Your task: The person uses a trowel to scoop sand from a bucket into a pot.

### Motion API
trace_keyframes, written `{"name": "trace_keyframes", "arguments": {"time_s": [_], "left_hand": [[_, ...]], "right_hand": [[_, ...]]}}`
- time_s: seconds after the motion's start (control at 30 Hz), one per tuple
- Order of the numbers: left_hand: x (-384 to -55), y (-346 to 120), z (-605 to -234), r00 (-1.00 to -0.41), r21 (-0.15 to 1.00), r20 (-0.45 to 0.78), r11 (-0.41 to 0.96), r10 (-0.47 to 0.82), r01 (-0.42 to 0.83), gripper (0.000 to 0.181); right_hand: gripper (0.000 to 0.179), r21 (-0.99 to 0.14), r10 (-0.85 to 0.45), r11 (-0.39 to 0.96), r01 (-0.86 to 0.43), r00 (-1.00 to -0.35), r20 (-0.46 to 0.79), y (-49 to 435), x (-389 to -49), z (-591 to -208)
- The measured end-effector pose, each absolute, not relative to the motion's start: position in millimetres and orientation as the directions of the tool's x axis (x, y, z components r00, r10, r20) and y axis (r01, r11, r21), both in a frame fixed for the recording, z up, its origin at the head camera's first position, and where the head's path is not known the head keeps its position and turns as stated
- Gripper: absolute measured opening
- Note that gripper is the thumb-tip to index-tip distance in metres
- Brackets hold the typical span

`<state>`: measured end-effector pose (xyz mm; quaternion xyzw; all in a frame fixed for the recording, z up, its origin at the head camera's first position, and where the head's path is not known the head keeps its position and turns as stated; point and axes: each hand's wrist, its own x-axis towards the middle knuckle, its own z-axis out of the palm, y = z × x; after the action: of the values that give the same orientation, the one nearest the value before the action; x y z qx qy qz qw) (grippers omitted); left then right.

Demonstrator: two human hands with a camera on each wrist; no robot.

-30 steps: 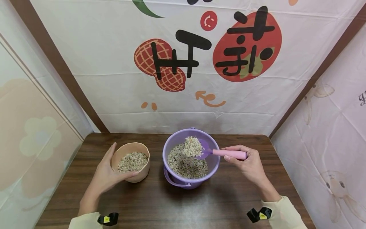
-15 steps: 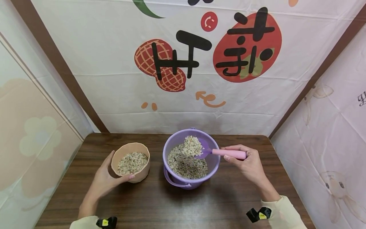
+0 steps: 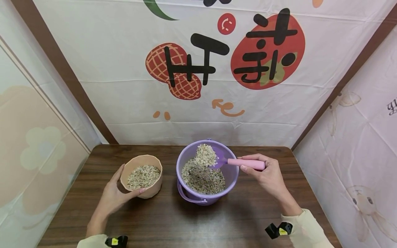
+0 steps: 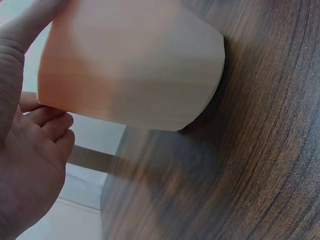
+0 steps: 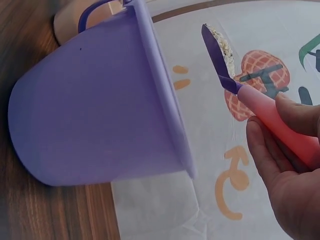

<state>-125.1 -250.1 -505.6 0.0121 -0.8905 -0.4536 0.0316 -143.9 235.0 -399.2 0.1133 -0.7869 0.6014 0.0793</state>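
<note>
On the left of the head view, a beige faceted pot (image 3: 152, 190) stands on the table, partly filled with pale, mixed-colour gravel (image 3: 143, 177). My left hand (image 3: 112, 195) holds it by the side, thumb at the near rim and fingers round the far left side. My right hand (image 3: 270, 175) grips the pink handle (image 3: 246, 163) of a small toy shovel with a purple blade (image 3: 221, 159). Heaped gravel (image 3: 206, 155) lies on the blade, which is above a purple bucket (image 3: 231, 184). More gravel fills the bucket's lower part. In the right wrist view the blade (image 5: 215, 52) is higher than the bucket's rim.
The bucket's purple handle (image 3: 189, 199) hangs down at its near left side. Everything stands on a dark wood-grain table (image 3: 204, 227). A white printed cloth (image 3: 118, 86) hangs behind its back edge, with more cloth panels on both sides.
My left fingers and thumb have closed in on the pot. The loaded shovel has shifted slightly up and to the left over the bucket with my right hand.
</note>
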Motion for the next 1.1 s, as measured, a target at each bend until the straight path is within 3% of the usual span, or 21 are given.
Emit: {"name": "trace_keyframes", "arguments": {"time_s": [0.73, 1.1], "left_hand": [[-123.8, -249.6, -508.7, -0.997, 0.808, 0.035, 0.588, -0.074, -0.015, 0.126], [-125.1, -250.3, -508.8, -0.998, 0.834, 0.026, 0.551, -0.060, -0.012, 0.125]], "right_hand": [[0.024, -0.923, -0.205, 0.198, -0.329, -0.935, 0.289, 159.0, -159.0, -377.8], [0.022, -0.954, -0.257, 0.139, -0.264, -0.940, 0.223, 113.8, -162.3, -374.0]]}}
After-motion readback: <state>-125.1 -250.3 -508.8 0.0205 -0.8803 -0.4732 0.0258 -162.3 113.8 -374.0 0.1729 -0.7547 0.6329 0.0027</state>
